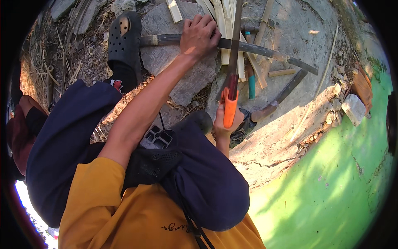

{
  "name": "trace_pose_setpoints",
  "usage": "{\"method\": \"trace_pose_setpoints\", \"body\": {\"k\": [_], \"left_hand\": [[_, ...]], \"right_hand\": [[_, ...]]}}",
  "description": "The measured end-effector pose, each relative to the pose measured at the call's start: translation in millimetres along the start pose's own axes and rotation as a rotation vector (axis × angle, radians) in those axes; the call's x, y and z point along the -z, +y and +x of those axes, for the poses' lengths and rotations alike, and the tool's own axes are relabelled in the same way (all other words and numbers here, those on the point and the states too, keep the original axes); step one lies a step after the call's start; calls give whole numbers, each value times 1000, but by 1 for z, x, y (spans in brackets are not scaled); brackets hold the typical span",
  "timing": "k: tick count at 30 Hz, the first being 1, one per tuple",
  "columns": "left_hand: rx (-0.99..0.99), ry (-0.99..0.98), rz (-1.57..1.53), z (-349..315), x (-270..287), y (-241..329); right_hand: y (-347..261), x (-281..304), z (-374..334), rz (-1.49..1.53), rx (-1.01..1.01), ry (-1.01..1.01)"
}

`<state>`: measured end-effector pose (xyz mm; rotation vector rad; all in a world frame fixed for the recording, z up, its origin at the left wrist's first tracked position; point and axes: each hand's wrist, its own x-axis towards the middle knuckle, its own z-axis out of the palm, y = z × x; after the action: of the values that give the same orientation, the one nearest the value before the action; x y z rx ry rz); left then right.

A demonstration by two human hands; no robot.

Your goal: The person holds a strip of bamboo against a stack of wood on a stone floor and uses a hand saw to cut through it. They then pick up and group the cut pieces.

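My left hand is closed over a dark bamboo pole, which lies crosswise over the stone. In my right hand is the orange handle of a handsaw. The saw's long blade points away from me and crosses the pole just right of my left hand. Whether its teeth have cut into the pole cannot be made out. A black clog on my foot is at the pole's left end.
Pale split bamboo strips lie beyond the pole. A teal-handled hammer and a dark-bladed machete lie right of the saw. A flat stone slab is under the pole. At right stand rubble and a green wall. Another person's leg shows far left.
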<state>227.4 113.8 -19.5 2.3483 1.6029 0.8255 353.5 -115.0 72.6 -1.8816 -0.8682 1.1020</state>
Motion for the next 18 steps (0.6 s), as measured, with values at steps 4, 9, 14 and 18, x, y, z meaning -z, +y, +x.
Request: {"method": "trace_pose_setpoints", "body": {"k": [4, 9, 14, 18], "left_hand": [[-17, 18, -40, 0, -2, 5], [-5, 8, -9, 1, -1, -6], [-13, -11, -19, 4, 0, 1], [0, -12, -37, -6, -4, 5]], "right_hand": [[36, -4, -35, 340, 53, 119], [14, -9, -25, 343, 65, 182], [14, 12, -28, 145, -210, -6], [30, -8, -48, 348, 51, 224]]}}
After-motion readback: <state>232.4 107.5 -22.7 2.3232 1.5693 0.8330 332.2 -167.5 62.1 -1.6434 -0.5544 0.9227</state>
